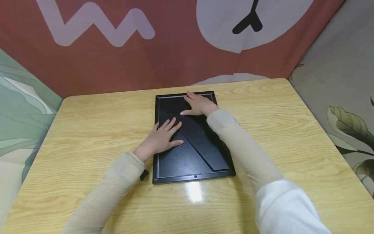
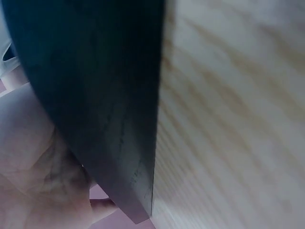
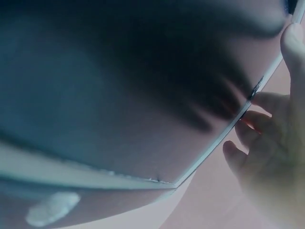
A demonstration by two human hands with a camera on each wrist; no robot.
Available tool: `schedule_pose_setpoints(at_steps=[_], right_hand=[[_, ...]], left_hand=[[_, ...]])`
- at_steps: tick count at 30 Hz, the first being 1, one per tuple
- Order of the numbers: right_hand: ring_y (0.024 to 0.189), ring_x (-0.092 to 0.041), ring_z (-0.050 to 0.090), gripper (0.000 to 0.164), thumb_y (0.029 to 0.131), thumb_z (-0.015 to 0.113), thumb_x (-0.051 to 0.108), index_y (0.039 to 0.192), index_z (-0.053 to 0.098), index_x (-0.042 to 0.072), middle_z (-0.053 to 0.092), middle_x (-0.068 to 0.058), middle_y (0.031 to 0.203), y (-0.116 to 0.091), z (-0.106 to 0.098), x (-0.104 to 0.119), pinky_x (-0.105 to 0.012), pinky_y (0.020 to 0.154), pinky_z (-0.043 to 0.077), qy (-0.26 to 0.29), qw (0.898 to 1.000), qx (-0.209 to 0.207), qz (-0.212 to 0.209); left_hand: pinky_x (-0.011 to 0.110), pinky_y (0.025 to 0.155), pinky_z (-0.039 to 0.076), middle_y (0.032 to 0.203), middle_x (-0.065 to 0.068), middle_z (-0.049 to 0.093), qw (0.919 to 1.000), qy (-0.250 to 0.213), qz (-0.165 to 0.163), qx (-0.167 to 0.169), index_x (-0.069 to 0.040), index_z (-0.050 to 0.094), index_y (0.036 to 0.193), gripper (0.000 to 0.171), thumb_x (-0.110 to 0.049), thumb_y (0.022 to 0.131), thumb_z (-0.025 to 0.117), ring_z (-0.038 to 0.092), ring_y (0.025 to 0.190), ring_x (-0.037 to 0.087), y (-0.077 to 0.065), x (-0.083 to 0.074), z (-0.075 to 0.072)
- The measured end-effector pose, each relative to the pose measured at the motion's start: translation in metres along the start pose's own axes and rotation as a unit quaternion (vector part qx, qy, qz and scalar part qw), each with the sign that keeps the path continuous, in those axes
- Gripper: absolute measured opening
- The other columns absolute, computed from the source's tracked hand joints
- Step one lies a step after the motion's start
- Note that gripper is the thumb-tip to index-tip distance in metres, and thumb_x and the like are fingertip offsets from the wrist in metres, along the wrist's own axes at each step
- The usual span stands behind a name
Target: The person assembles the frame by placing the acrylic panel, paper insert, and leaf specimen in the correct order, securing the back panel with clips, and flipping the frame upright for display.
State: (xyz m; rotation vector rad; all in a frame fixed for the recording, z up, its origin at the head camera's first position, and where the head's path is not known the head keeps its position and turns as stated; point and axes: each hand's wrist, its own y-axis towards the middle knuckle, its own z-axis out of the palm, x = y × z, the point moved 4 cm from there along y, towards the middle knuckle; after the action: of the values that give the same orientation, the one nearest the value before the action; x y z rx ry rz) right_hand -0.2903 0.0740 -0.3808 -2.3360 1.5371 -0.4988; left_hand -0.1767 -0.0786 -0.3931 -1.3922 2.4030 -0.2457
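Observation:
A black picture frame (image 1: 179, 164) lies on the wooden table with its back up. Its stand leg (image 1: 204, 143) lies flat, slanting across the back panel. On the panel's left part rests the left hand (image 1: 160, 138), fingers spread and thumb pointing right. The right hand (image 1: 200, 104) touches the upper right part, fingers reaching left with the thumb apart. In the left wrist view, the frame's dark side (image 2: 95, 95) rises between the left palm (image 2: 33, 162) and the wood. The right wrist view shows the right fingers (image 3: 259, 102) at the frame's pale inner border.
The light wooden table (image 1: 87, 130) extends around the frame. A small black piece (image 1: 144, 175) shows beside the left cuff; whether it is attached to the wrist I cannot tell. A red printed backdrop (image 1: 175, 58) stands along the table's far edge, with leaf-patterned cloth (image 1: 336, 81) on the right.

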Motion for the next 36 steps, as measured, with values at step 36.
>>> schedule_pose_setpoints(at_steps=[36], right_hand=[[0.149,-0.028,0.016,0.075,0.097,0.048,0.046,0.153,0.018,0.007,0.015,-0.013,0.161,-0.092,0.016,0.025,-0.046,0.122,0.02,-0.027,0.985,-0.011,-0.169]], left_hand=[[0.06,0.12,0.008,0.163,0.005,0.003,0.9999,0.013,-0.006,0.006,-0.024,0.013,0.154,0.077,-0.062,0.094,0.04,0.007,0.15,0.029,0.004,-0.004,0.0]])
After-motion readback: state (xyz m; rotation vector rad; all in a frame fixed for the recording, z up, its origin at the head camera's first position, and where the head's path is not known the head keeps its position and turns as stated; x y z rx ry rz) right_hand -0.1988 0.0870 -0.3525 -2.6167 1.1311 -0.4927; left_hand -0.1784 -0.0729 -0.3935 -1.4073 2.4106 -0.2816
